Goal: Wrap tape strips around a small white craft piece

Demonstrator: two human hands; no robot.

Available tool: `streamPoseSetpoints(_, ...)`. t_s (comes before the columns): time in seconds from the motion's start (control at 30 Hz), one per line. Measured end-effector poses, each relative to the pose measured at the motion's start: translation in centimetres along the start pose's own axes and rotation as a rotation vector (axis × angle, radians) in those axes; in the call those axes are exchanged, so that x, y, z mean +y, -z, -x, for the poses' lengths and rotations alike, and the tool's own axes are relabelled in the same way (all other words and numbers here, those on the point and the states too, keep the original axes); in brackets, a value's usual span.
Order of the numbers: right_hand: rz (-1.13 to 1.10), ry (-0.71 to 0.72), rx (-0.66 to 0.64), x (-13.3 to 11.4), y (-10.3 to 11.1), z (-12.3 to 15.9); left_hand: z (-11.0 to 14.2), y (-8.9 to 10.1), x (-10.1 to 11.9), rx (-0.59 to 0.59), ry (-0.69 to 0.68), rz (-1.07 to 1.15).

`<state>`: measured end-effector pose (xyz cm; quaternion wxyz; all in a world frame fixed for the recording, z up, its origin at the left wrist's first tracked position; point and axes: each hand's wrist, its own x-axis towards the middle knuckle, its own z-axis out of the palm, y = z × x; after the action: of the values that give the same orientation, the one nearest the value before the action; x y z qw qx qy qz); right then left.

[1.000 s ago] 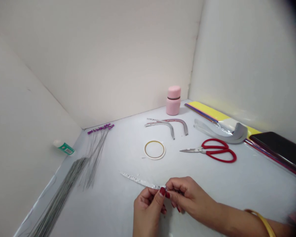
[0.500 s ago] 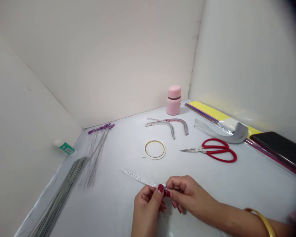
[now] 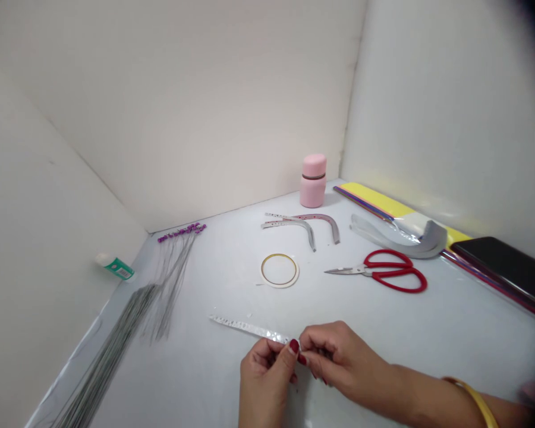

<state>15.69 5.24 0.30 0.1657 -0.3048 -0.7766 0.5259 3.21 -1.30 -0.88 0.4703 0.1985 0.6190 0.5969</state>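
Observation:
Between thumb and fingers, my left hand (image 3: 270, 377) pinches a narrow white strip (image 3: 249, 327) with shiny spots. The strip points out to the left over the table. My right hand (image 3: 339, 356) meets the left at the strip's near end, its thumb and forefinger pinched there; the fingers hide that end. Just beyond the hands lies a roll of thin white tape (image 3: 295, 276) with a yellow inner ring. Red-handled scissors (image 3: 383, 271) rest to its right, blades pointing left.
Curved strips (image 3: 310, 229) lie near a pink flask (image 3: 312, 181). At right are coloured sheets (image 3: 378, 201), a clear curled strip bundle (image 3: 399, 244) and a black phone (image 3: 508, 264). Grey wires (image 3: 120, 345), purple-tipped stems (image 3: 182, 232) and a green-white tube (image 3: 118, 267) lie left.
The strip has turned slightly, so its shiny face shows more and its far tip sits lower and further left. Both hands stay together, the right a little lower.

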Motion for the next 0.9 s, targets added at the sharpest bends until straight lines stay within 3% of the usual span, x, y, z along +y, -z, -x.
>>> streamPoseSetpoints(0.33, -0.185, -0.050, -0.057, 0.16, -0.08, -0.24, -0.22, 0.22, 0.32, -0.103, -0.016, 0.002)
streamPoseSetpoints(0.53, -0.485, -0.080, -0.168, 0.37, 0.02, -0.46, -0.43, 0.69, 0.45, -0.176, 0.065, 0.085)
streamPoseSetpoints(0.73, -0.607, -0.094, -0.181, 1.00, -0.33, -0.65, -0.39, 0.49, 0.34, -0.291, 0.162, 0.243)
streamPoseSetpoints(0.83, -0.618, -0.088, -0.186, 0.96, -0.30, -0.65, -0.26, 0.24, 0.44, -0.264, 0.198, 0.240)
streamPoseSetpoints(0.9, -0.595, -0.090, -0.183, 0.83, -0.23, -0.65, -0.19, 0.15, 0.42, -0.186, 0.130, 0.159)
